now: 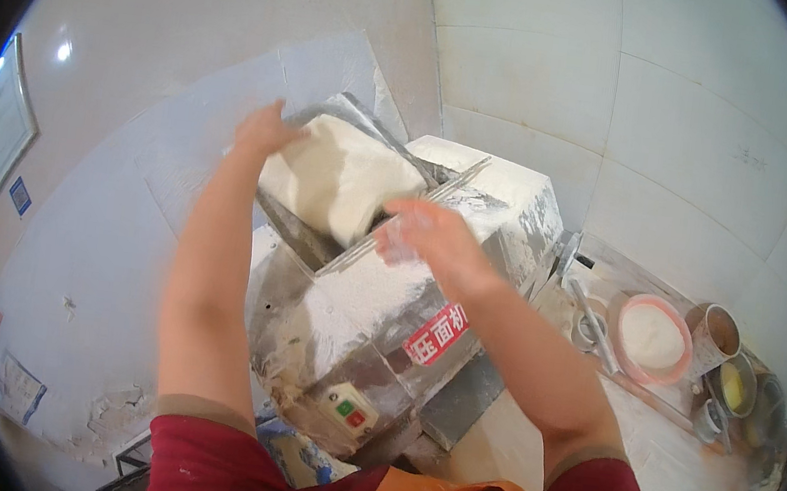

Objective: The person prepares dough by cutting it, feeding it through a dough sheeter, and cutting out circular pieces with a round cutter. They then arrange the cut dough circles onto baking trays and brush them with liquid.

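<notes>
A wide, pale dough sheet lies in the feed opening of a flour-dusted dough sheeter. My left hand, slightly blurred, is at the sheet's far left edge with thumb and fingers spread; whether it touches the dough is unclear. Flour whitens my right hand, which hovers over the machine's front top near the sheet's right corner, fingers apart and nothing visible in them. A metal guard rail runs beneath that hand. The lower part of the dough disappears into the machine, where the rollers are hidden.
On the machine's front, a switch box carries a green and a red button. To the right, a floury worktop holds a pink-rimmed bowl of flour, a rolling pin and several containers. Tiled walls close in behind.
</notes>
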Action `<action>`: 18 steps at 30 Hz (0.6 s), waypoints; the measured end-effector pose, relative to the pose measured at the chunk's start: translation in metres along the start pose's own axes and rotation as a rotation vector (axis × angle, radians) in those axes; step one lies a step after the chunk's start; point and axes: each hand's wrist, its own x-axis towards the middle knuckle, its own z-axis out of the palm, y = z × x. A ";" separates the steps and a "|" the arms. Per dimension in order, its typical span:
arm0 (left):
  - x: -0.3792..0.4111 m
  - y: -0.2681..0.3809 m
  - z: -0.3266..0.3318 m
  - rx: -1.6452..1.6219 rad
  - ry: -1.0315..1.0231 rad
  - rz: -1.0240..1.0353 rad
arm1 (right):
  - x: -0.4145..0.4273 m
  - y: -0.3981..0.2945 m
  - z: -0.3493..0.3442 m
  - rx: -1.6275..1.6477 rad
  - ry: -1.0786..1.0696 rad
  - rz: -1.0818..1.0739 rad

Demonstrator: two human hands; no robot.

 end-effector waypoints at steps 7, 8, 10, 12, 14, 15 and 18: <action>-0.030 -0.011 0.070 0.141 -0.333 0.215 | -0.103 0.079 -0.094 -0.076 0.678 -0.018; -0.021 -0.017 0.083 0.109 -0.347 0.316 | -0.124 0.101 -0.124 -0.084 0.744 0.027; -0.021 -0.016 0.101 0.092 -0.381 0.439 | -0.172 0.148 -0.173 -0.144 0.873 0.215; -0.029 0.006 0.104 0.114 -0.393 0.500 | -0.235 0.201 -0.209 -0.030 0.942 0.523; -0.033 0.002 0.102 0.150 -0.404 0.486 | -0.271 0.233 -0.202 0.167 0.932 0.779; -0.032 0.008 0.104 0.155 -0.408 0.494 | -0.292 0.257 -0.206 -0.156 0.634 0.493; -0.040 0.016 0.103 0.166 -0.440 0.483 | -0.313 0.310 -0.201 -0.492 0.302 0.197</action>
